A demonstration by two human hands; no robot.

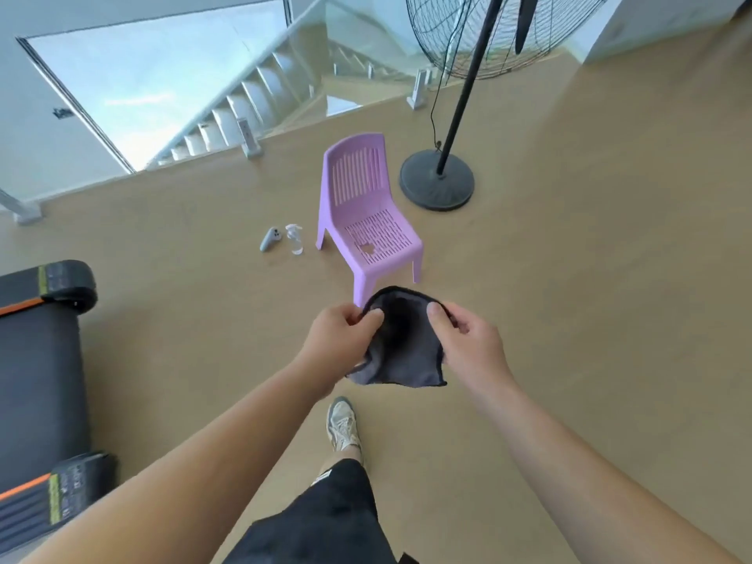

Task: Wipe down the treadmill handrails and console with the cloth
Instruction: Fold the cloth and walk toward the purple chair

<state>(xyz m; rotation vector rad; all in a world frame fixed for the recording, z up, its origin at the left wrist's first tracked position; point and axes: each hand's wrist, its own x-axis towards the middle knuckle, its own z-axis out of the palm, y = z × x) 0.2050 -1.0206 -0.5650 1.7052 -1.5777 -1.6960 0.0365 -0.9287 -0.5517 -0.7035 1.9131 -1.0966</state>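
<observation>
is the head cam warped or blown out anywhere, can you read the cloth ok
Head view: wide-angle warp slants the stairs and fan pole; the window is washed out by daylight; the floor is evenly lit, shadows soft; the dark cloth, pinched by left hand and right hand, loses fold detail at its centre.

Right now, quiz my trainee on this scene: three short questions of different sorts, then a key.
1. True or false: the left hand and the right hand both grip the dark cloth.
2. The spray bottle stands: A) on the floor beside the purple chair; B) on the chair's seat; C) on a table.
3. On which side of the person does the treadmill lie?
Key: 1 true; 2 A; 3 left.
</observation>
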